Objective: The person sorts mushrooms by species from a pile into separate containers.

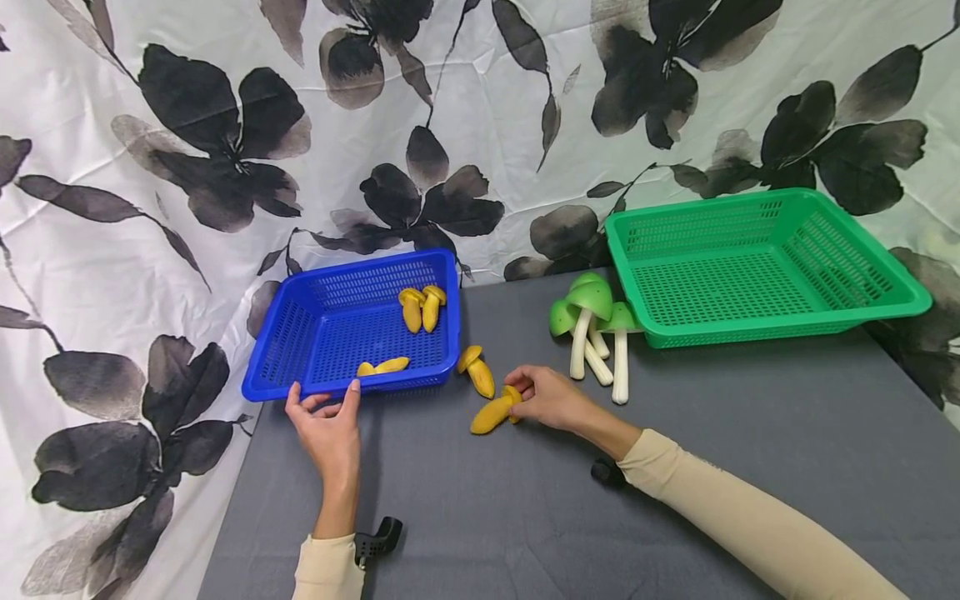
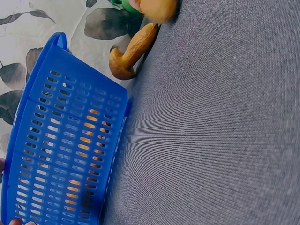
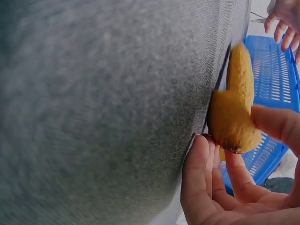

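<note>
My left hand (image 1: pixel 330 437) holds the front rim of the blue basket (image 1: pixel 258 392), thumb on the rim and some fingers bent beneath it. Several yellow toy mushrooms lie inside, including a pair (image 1: pixel 430 310) near the basket's right side. Just above the grey cloth, my right hand (image 1: pixel 551 400) pinches a yellow mushroom (image 1: pixel 491 415) by its cap, stem pointing left. In the right wrist view, the thumb (image 3: pixel 276 123) presses that mushroom's cap. Another yellow mushroom (image 1: pixel 480 377) lies between the basket and my right hand.
Several green-capped mushrooms (image 1: pixel 588 298) with white stems lie bunched against a green basket (image 1: pixel 780 329) at the back right. Behind the grey table (image 1: pixel 465 517) hangs a white cloth (image 1: pixel 517 142) with dark flowers. Both wrists carry small black devices.
</note>
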The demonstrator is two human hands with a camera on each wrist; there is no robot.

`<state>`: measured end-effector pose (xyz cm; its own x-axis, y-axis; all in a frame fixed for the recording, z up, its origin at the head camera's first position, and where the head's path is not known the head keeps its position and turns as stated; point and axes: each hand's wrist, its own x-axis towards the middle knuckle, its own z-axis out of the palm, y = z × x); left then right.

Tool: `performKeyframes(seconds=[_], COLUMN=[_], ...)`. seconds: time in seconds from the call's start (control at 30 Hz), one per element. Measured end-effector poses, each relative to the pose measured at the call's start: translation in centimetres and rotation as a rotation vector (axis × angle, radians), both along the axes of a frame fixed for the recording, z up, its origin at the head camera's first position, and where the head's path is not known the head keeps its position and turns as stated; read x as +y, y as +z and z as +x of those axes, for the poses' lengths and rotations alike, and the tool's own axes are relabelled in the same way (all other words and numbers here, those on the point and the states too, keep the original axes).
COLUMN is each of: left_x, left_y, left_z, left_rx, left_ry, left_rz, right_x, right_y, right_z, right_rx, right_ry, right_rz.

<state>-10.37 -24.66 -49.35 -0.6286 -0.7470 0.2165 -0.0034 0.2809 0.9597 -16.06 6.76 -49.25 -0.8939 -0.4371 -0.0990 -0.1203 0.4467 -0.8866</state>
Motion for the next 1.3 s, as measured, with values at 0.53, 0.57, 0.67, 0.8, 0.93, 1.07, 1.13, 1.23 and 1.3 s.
performKeyframes(seconds=[0.53, 0.57, 0.67, 0.8, 0.93, 1.07, 1.13, 1.23, 1.3], left_x=[0.1, 0.1, 0.0, 0.0, 0.0, 0.0, 0.0, 0.1, 0.1], left_y=[0.1, 0.1, 0.1, 0.1, 0.1, 0.1, 0.2, 0.3, 0.3], left_z=[0.0, 0.0, -0.1, -0.1, -0.1, -0.1, 0.0, 0.0, 0.0], left_rx=[-0.008, -0.006, 0.001, -0.001, -0.007, -0.015, -0.016, -0.012, -0.008], left_ry=[0.001, 0.001, 0.003, 0.003, 0.001, -0.003, -0.006, -0.008, -0.008], left_rz=[-0.01, -0.011, -0.012, -0.015, -0.015, -0.015, -0.014, -0.011, -0.008], right_x=[-0.9, -0.9, -0.9, -0.7, -0.4, 0.0, 0.1, 0.2, 0.2], right_y=[0.2, 0.2, 0.2, 0.3, 0.6, 0.9, 1.0, 1.2, 1.3], right_z=[-0.4, -0.5, -0.6, -0.9, -1.1, -1.4, -1.6, -1.8, -1.9], right_rx=[-0.021, -0.038, -0.083, -0.12, -0.196, -0.28, -0.297, -0.308, -0.308], right_ry=[0.022, 0.026, 0.044, 0.061, 0.073, 0.077, 0.069, 0.055, 0.056], right_rz=[0.037, 0.017, -0.049, -0.108, -0.17, -0.247, -0.266, -0.279, -0.28])
